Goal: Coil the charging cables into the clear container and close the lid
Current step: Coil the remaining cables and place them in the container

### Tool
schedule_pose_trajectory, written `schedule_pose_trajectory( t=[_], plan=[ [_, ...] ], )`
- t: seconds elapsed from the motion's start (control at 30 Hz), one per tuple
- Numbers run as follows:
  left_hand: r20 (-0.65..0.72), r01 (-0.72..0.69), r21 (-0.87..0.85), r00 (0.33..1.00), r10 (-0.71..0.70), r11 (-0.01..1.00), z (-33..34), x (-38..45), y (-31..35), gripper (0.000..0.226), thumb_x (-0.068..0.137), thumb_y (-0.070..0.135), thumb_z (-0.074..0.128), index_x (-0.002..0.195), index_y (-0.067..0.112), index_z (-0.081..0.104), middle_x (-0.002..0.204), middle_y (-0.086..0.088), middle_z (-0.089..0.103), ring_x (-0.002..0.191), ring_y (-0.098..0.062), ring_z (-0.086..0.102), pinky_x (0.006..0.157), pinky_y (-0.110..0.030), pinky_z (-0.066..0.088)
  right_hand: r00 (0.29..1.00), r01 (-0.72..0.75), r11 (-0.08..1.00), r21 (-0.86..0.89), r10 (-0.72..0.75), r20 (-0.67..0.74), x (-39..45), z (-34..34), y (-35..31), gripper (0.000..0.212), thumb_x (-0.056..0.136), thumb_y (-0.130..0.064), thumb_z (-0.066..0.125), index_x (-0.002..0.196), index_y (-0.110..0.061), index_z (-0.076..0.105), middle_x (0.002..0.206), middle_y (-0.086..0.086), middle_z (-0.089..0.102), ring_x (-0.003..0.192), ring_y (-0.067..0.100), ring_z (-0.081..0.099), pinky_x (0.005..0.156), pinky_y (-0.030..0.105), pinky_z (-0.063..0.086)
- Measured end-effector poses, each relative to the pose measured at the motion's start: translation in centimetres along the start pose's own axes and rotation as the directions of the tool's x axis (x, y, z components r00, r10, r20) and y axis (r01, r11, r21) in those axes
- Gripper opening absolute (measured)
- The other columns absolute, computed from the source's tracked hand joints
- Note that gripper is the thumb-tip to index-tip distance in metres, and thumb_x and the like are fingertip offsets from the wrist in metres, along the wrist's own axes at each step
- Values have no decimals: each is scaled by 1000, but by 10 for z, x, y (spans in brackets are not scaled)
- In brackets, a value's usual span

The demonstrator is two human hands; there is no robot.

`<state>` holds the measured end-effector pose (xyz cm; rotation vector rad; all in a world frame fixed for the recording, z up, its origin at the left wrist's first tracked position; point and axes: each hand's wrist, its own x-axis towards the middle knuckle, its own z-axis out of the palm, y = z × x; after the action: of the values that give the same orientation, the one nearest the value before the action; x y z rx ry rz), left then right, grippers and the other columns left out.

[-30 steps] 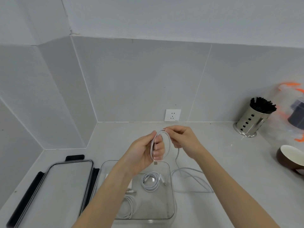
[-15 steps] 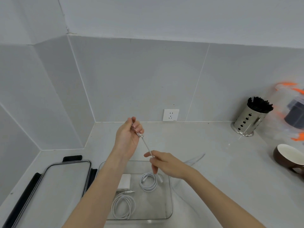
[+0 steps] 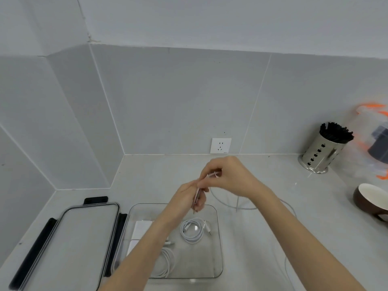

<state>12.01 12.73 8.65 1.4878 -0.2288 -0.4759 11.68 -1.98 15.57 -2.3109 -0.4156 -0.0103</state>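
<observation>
White charging cable [image 3: 235, 203] is pinched between a person's left hand [image 3: 189, 198] and right hand [image 3: 228, 177] above the clear container [image 3: 218, 248], fingers clenched to wind another loop, its slack trailing across the worktop [image 3: 315, 227], the lid [image 3: 84, 238] lying alongside.

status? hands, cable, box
Both hands, left and right, grip the thin white charging cable. Clear rectangular container open, black-clipped lid alongside. Nothing blocking.
</observation>
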Motion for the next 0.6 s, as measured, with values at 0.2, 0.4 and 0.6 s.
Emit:
schedule_pose_trajectory(
  t=[0.2, 0.4, 0.6],
  plan=[
    [247, 178, -565, 968, -40, 806, -6, -8, 21, 37, 90, 32, 33, 61, 14, 49, 36, 11, 26, 29, -3, 23, 35, -17, 23, 992, -68, 909, 412, 105, -70, 2, -3, 24, 7, 82, -13, 68, 76, -14, 71, 57, -13, 63, 55, 0, 51, 57, 12, 39],
    [349, 178, -848, 896, 273, 500, -29, -1, 41, 26, 93, 19, 44, 78, 3, 58, 55, 0, 31, 48, -14, 30, 51, -26, 38, 982, -180, 898, 402, 191, 12, -6, 30, 46, 23, 94, -23, 49, 85, -20, 70, 60, -1, 54, 43, 11, 44, 49, 22, 39],
    [-178, -209, -746, 978, 112, 632, -29, 19, 47, 32, 98, 22, 28, 70, 15, 43, 47, 8, 38, 40, -6, 37, 46, -17, 38, 946, -244, 952, 186, 191, 264, -17, 55, 30, 26, 97, -26, 40, 113, -30, 61, 55, 0, 50, 35, 6, 40, 39, 20, 40]
  ],
)
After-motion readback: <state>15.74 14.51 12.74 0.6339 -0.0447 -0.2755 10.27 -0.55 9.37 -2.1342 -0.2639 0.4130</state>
